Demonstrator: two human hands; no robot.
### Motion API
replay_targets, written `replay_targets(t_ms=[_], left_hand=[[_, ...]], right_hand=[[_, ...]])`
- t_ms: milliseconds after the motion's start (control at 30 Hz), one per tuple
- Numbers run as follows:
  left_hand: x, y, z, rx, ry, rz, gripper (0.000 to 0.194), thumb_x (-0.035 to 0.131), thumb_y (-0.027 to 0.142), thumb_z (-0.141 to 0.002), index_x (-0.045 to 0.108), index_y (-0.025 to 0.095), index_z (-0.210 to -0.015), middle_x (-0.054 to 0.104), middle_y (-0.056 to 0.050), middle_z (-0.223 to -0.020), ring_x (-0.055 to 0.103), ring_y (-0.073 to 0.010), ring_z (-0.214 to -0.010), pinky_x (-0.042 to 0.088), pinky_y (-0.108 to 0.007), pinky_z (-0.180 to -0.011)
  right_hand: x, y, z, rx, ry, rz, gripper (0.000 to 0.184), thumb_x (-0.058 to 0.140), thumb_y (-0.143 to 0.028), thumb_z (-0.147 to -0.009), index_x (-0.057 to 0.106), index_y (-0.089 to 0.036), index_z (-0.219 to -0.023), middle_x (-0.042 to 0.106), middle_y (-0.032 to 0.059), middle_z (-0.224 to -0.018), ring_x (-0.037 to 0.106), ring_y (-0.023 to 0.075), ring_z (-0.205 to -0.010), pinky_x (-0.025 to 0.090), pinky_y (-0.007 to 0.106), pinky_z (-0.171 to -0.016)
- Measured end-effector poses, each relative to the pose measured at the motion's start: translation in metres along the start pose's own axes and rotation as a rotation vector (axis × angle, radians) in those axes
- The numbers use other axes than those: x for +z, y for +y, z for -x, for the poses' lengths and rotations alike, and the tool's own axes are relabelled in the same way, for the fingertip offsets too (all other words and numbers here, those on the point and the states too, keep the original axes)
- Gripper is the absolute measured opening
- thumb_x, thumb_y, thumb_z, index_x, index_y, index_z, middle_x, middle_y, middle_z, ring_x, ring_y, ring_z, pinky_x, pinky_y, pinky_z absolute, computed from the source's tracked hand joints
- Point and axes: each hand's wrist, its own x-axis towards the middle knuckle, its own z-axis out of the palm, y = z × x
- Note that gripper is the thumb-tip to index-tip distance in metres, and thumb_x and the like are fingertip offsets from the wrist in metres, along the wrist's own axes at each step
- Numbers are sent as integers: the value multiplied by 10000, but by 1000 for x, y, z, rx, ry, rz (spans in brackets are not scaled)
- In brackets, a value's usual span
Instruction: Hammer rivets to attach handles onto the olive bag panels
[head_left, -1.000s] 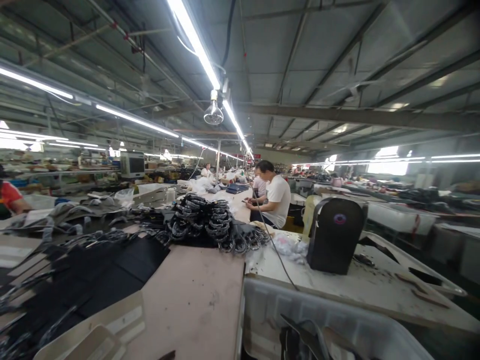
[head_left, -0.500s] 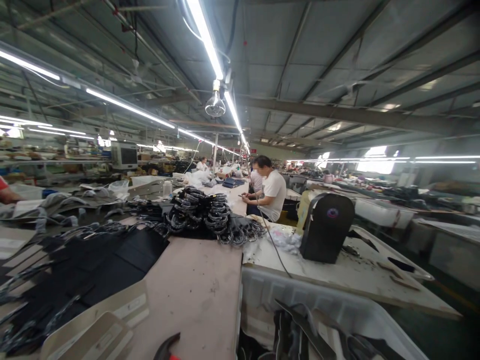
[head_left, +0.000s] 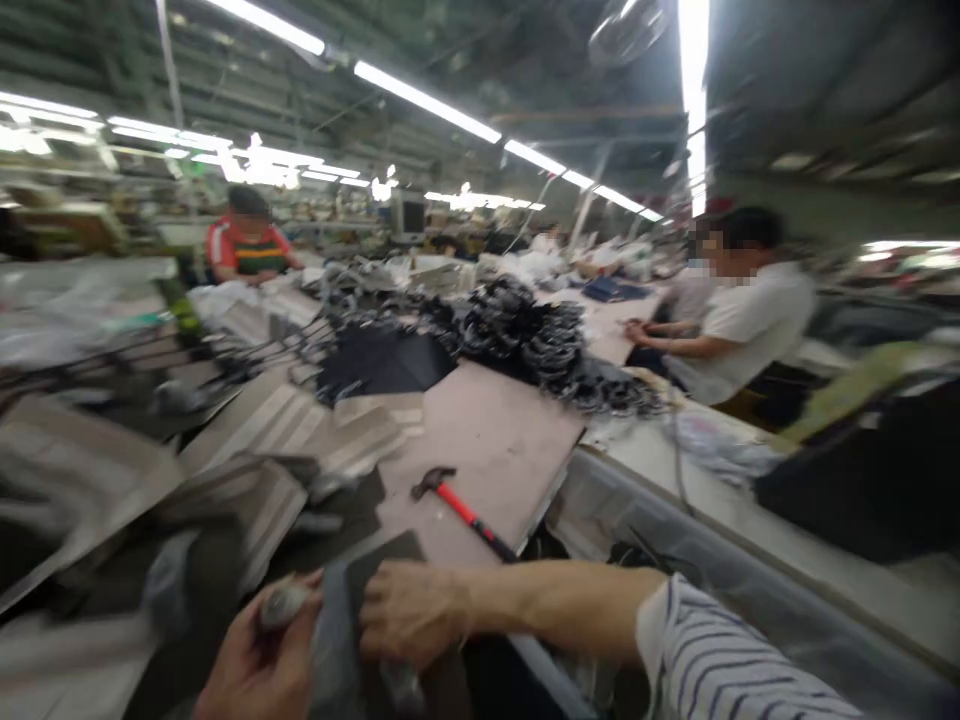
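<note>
At the bottom of the view my left hand is closed around a plastic-wrapped strap end, whose tip pokes out by the thumb. Just right of it, my right hand has its fingers curled over a dark flat panel with a grey strip along its left side. What lies under those fingers is hidden, and motion blurs both hands. Beyond them a claw hammer with a red and black handle rests on the worktable.
Pale and dark cut panels cover the left side. Black bundled handles are piled farther back. A grey plastic bin stands at the right. One co-worker is at the far left; another co-worker sits at the right.
My view has swung left and downward. Both my hands have come into view, holding the strap end and dark panel. The hammer, partly seen before, now shows nearly whole.
</note>
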Motion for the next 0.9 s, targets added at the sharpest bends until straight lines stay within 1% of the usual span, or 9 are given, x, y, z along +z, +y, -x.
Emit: replay_targets(t_ms=[100,167,300,400,467,567,700,800,900], left_hand=[[-27,-17,12,38,38,-25,302,726,413,-742,684,236,-984,753,-15,-931,705,-198,-857,569,-320,-837],[-32,-24,20,16,98,3,328,719,371,-769,651,203,-1043,756,-36,-919,711,-180,-853,567,-288,-822],[-23,-32,31,-63,116,103,417,711,315,-791,584,186,-1167,760,-50,-900,722,-170,-833,569,-260,-776],[-9,-41,29,-87,56,147,392,705,300,-800,589,200,-1160,758,-47,-930,721,-172,-866,565,-262,-800],[2,-48,23,-98,2,181,361,706,299,-800,597,204,-1130,757,-46,-943,719,-173,-884,559,-269,-819],[22,-57,9,-119,-66,278,340,711,299,-792,591,190,-1091,754,-63,-951,719,-178,-886,556,-294,-839],[45,-71,-2,-148,-147,352,318,710,296,-783,579,178,-1047,753,-71,-933,722,-182,-875,556,-323,-851],[52,-84,0,-177,-212,340,299,714,296,-771,583,176,-1012,757,-68,-894,724,-186,-848,567,-319,-815],[52,-92,5,-191,-243,334,285,708,297,-781,580,171,-1003,759,-71,-890,726,-189,-844,570,-319,-805]], right_hand=[[9,8,-14,166,27,296,192,539,-198,-828,617,-102,-976,669,191,-953,606,300,-916,436,433,-828],[11,9,-11,339,51,283,223,501,-181,-833,580,-106,-1027,678,172,-897,633,287,-841,434,402,-789],[26,0,12,578,83,14,359,463,-324,-929,485,-122,-1225,701,135,-919,673,264,-825,445,333,-725],[54,-5,22,628,192,-157,625,505,-352,-926,280,-104,-1454,694,149,-1064,677,265,-923,462,333,-765],[73,-6,23,615,283,-241,699,500,-312,-929,171,-129,-1518,659,159,-1183,669,256,-974,472,348,-802],[90,-7,18,582,364,-325,627,495,-291,-932,250,-169,-1496,634,139,-1241,657,246,-1008,478,359,-838],[92,-9,14,620,344,-324,470,495,-321,-944,408,-162,-1378,662,113,-1136,659,240,-955,477,341,-798],[90,-11,13,636,297,-249,298,438,-353,-981,547,-176,-1196,651,92,-1042,649,223,-917,462,317,-763],[90,-12,12,653,236,-186,303,397,-406,-998,595,-194,-1085,626,79,-998,641,207,-848,442,302,-702]])
